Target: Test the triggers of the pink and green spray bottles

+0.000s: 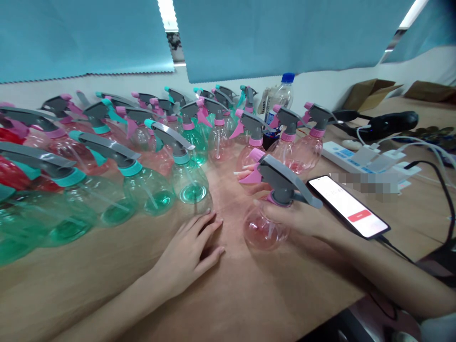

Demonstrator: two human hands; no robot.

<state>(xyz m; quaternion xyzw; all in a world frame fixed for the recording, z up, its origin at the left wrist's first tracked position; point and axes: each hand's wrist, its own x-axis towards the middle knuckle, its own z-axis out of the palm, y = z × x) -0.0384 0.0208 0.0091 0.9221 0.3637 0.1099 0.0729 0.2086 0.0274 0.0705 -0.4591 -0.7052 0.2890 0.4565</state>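
Note:
My right hand [272, 211] is wrapped round the neck of a pink spray bottle [265, 232] with a grey head and pink trigger. This bottle is upright, low over or on the table; I cannot tell whether its base touches. Fingertips of that hand show behind the trigger. My left hand [194, 244] lies on the table with its fingers spread and nothing in them. Just beyond its fingertips stands a green spray bottle [190, 185] with a turquoise collar. More green spray bottles [149, 192] line up to the left.
Several pink and green spray bottles crowd the table [228, 304] toward the wall. A drink bottle with a blue cap [285, 92] stands behind them. To the right are a lit phone [349, 204], a power strip [342, 154] with cables, and an open cardboard box [370, 95].

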